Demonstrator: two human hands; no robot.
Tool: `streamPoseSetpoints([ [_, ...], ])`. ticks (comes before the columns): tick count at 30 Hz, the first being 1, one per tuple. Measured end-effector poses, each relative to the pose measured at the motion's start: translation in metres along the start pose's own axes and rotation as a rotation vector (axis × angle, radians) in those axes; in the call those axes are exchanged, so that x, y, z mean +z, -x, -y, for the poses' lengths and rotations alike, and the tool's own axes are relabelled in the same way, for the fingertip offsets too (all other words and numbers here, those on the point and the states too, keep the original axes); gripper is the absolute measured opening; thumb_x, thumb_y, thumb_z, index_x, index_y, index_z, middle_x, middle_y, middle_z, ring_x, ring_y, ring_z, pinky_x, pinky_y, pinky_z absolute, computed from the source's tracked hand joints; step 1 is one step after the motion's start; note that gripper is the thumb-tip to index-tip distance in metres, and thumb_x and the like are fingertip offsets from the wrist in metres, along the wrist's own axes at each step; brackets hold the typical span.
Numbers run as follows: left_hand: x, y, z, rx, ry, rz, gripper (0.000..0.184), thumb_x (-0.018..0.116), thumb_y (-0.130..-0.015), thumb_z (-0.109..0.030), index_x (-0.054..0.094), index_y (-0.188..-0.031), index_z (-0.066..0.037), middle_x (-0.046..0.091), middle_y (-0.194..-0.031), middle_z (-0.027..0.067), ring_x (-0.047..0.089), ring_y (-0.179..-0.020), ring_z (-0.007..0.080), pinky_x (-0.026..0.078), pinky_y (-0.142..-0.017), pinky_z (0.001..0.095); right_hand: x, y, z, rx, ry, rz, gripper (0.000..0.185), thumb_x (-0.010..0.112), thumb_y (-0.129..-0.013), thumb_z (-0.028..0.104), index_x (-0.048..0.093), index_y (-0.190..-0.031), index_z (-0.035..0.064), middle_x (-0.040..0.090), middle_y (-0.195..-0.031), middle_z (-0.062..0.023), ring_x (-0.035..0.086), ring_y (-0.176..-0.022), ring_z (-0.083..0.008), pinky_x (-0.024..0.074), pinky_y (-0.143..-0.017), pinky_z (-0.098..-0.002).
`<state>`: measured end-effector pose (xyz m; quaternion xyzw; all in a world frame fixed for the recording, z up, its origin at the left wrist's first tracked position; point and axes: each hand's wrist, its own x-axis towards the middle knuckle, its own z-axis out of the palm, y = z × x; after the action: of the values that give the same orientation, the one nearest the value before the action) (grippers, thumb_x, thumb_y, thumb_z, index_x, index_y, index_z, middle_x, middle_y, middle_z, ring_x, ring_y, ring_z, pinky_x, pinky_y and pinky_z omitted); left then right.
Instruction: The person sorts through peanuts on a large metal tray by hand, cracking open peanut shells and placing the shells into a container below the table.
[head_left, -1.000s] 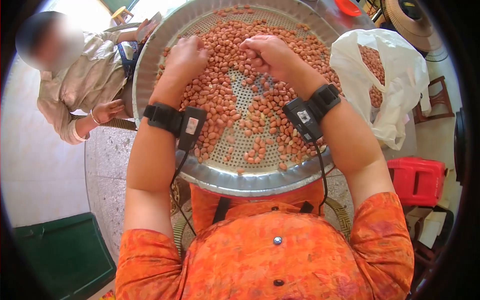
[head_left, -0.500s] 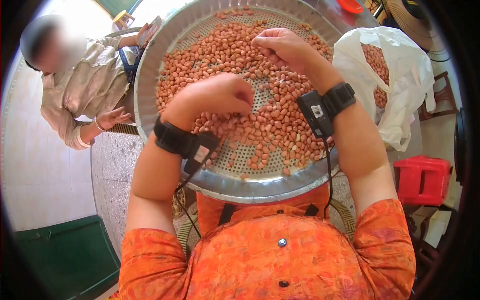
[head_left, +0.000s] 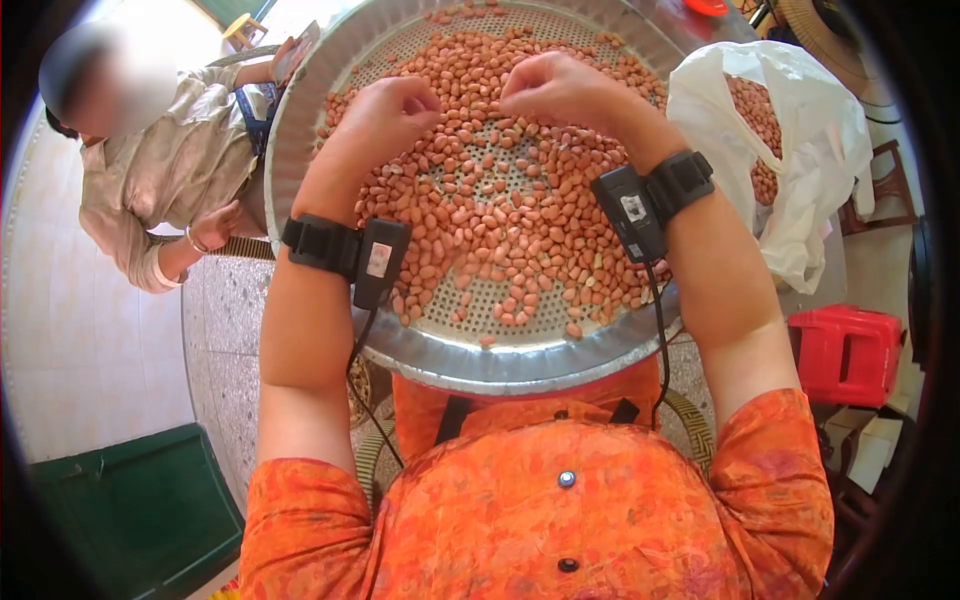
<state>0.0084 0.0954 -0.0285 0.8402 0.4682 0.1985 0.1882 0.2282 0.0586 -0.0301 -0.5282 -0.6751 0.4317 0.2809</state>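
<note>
A wide round metal tray with a perforated bottom lies in front of me, spread with reddish-skinned shelled peanuts. My left hand is over the peanuts at the tray's left, its fingers curled inward. Level with it, on the far right side of the pile, my right hand has thumb and fingers pressed together. Whatever either hand may hold is hidden by the fingers. Between and below the hands, patches of bare perforated metal show among the peanuts.
A white plastic bag of peanuts stands at the tray's right. Below it is a red plastic stool. Another person sits at the left beside the tray. A fan is at the upper right. Cables run from both wrist devices.
My left hand has moved up and slightly left, from the tray's middle to the far part of the pile. My right hand stays nearly in place, its fingers turned slightly.
</note>
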Motion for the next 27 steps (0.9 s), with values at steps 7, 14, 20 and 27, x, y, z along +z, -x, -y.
streamPoseSetpoints([
  [7, 0.009, 0.003, 0.001, 0.111, -0.175, 0.244, 0.017, 0.064, -0.064, -0.014, 0.059, -0.078, -0.004, 0.059, -0.072, 0.0081, 0.057, -0.067, 0.0180, 0.044, -0.061, 0.0291, 0.034, 0.005, 0.007, -0.031, 0.384, 0.293, 0.020, 0.063, -0.064, 0.015, 0.061, -0.081, 0.0040, 0.058, -0.070, -0.0064, 0.056, -0.066, -0.0167, 0.0442, -0.059, -0.0293],
  [14, -0.002, -0.002, 0.016, -0.106, -0.284, -0.009, 0.018, 0.063, -0.068, -0.016, 0.060, -0.082, -0.005, 0.058, -0.073, 0.0076, 0.057, -0.068, 0.0179, 0.045, -0.061, 0.0306, 0.030, -0.003, -0.008, -0.039, 0.617, -0.176, 0.017, 0.059, -0.071, 0.012, 0.062, -0.087, 0.0068, 0.062, -0.082, -0.0090, 0.059, -0.077, -0.0202, 0.0462, -0.069, -0.0311],
  [20, -0.002, -0.004, 0.021, -0.268, -0.077, 0.055, 0.020, 0.063, -0.067, -0.019, 0.062, -0.083, -0.008, 0.061, -0.083, 0.0104, 0.059, -0.079, 0.0222, 0.046, -0.069, 0.0329, 0.080, 0.010, 0.017, -0.380, 0.548, 0.107, 0.019, 0.055, -0.074, 0.019, 0.062, -0.090, 0.0122, 0.061, -0.079, -0.0109, 0.058, -0.076, -0.0264, 0.0455, -0.069, -0.0369],
  [27, -0.005, -0.002, 0.021, -0.112, -0.053, 0.138, 0.017, 0.066, -0.066, -0.015, 0.060, -0.077, -0.004, 0.056, -0.067, 0.0040, 0.053, -0.060, 0.0130, 0.043, -0.052, 0.0273, 0.065, 0.011, 0.027, -0.168, 0.755, 0.120, 0.016, 0.049, -0.070, 0.012, 0.060, -0.081, 0.0117, 0.060, -0.078, -0.0109, 0.058, -0.078, -0.0277, 0.0448, -0.068, -0.0379],
])
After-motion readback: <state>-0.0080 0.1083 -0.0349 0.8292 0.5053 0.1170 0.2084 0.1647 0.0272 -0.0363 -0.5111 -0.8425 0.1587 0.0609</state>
